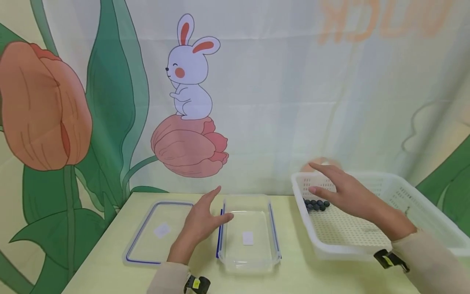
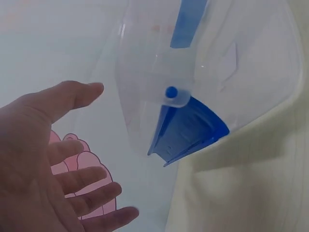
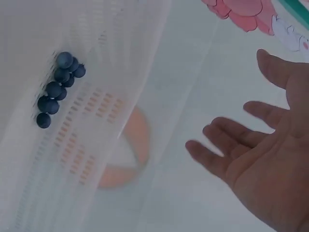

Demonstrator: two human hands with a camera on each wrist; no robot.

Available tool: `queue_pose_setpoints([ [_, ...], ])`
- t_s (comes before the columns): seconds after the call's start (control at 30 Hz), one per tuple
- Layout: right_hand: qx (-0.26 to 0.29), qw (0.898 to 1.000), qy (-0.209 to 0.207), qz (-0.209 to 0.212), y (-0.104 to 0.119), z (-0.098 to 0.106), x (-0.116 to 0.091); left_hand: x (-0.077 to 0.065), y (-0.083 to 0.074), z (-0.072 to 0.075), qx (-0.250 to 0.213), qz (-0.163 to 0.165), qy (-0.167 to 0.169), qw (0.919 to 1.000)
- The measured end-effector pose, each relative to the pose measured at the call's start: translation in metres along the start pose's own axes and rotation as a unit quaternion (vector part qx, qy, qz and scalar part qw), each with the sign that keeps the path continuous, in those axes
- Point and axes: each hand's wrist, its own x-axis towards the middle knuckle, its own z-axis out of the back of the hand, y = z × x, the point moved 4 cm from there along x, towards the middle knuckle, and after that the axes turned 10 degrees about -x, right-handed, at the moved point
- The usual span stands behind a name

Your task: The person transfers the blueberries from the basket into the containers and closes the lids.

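Note:
My left hand (image 1: 203,218), fingers spread and holding nothing, hovers between a clear lid (image 1: 143,232) with a blue seal and a clear plastic container (image 1: 249,261) with blue side clips. In the left wrist view one blue clip (image 2: 190,128) hangs folded out from the container wall, to the right of the fingers. My right hand (image 1: 346,192) is raised over a white perforated basket (image 1: 312,228), its fingers extended and apart with nothing held. Several blueberries (image 1: 315,205) lie clustered in the basket's far left corner, and the right wrist view shows them (image 3: 60,89) away from the fingertips.
A pale yellow table (image 1: 99,261) carries the lid, container and basket in a row from left to right. Close behind hangs a curtain (image 1: 264,102) printed with a rabbit and tulips. White labels (image 1: 247,238) show on the container and lid.

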Motion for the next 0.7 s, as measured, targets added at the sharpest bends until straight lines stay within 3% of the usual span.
queue_pose_setpoints([
  [0.2,0.039,0.999,-0.007,0.019,-0.02,0.003,0.007,-0.001,0.006,-0.004,-0.044,0.028,-0.017,0.9985],
  [0.4,0.065,0.998,-0.007,-0.001,-0.044,0.001,0.011,-0.002,0.009,-0.008,-0.062,0.032,-0.014,0.9975],
  [0.7,0.055,0.998,-0.009,-0.004,-0.073,-0.002,0.019,-0.002,0.013,-0.01,-0.115,0.059,-0.013,0.9916],
])
